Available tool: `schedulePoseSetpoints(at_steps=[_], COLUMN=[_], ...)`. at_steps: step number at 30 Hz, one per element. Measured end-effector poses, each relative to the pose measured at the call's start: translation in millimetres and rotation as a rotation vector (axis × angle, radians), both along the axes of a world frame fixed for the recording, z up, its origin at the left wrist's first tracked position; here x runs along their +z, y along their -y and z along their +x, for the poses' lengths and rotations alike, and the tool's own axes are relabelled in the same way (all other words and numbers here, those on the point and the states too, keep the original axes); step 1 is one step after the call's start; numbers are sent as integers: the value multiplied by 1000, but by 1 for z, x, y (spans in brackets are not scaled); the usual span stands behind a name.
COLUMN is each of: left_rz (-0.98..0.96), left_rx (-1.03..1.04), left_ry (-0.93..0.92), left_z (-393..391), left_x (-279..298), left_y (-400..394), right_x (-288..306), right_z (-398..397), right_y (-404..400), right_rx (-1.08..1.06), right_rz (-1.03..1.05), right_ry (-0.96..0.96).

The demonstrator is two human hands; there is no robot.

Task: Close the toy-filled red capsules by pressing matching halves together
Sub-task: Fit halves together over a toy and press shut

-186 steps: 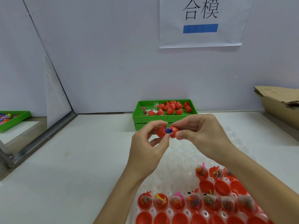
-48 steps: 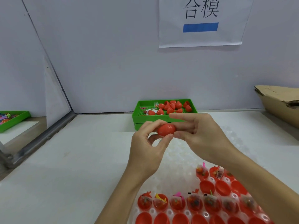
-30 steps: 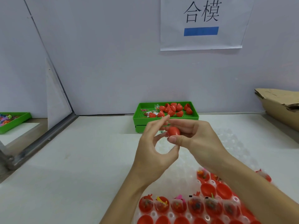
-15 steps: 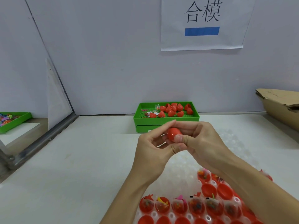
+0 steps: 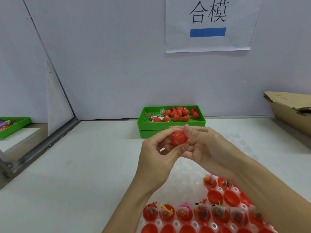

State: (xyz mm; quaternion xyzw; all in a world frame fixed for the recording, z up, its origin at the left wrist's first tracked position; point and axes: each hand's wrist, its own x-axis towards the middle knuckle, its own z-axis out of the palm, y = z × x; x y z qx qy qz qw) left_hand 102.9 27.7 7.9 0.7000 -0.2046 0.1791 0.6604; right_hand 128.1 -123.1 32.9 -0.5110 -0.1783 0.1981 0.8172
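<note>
So both hands are up in front of the chest, above the white surface (image 5: 84, 165), working 1 glossy red plastic egg-shaped capsule (image 5: 179, 138). The left hand (image 5: 156, 158) has fingers and thumb curled around its left end, and the right hand (image 5: 202, 145) pinches the other end, thumb on top and fingers wrapped underneath, so both are holding the capsule and neither is wide open. No toy pokes out and I can't spot a gap at the seam, so my guess is the halves are basically mated and this is the final squeeze. Handling-wise I'd expect it to be really light, thin hard shell, smooth and kinda slippery, so it could squirt out sideways if you press off-axis. Best bet is to hold each dome at its end and push straight along the long axis, keeping fingertips off the seam so nothing gets pinched. A toy bag caught in the rim could stop it snapping shut. Below, the clear bubble tray (image 5: 168, 223) has a row of open red halves stuffed with little bagged toys (image 5: 202, 214) plus empty red halves (image 5: 231, 197), so plenty left. The green plastic tray (image 5: 168, 126) at the back holds a pile of red capsule pieces (image 5: 176, 113).
</note>
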Motion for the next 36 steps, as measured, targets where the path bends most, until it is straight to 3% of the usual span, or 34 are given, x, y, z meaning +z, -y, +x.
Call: schedulePoseSetpoints(at_steps=[8,12,15,19,26,36], left_rz=[29,64,101,124,-14,13], left_rx=[124,193,203,186,36,227], left_ry=[-10,2,-5,-39,-117,-100], left_z=[5,5,5,6,5,7], left_x=[-8,-8,-9,-11,-9,-17], left_y=[1,2,3,4,5,11], right_x=[0,0,1,-1,-3,-7], right_z=[2,6,7,7,9,6], right_y=[0,6,11,11,11,2], right_rx=[-61,-341,-382,-375,-418,-408], right_rz=[-178,-537,-639,-662,-595,-582], right_ry=[-57,279,481,526,460,496])
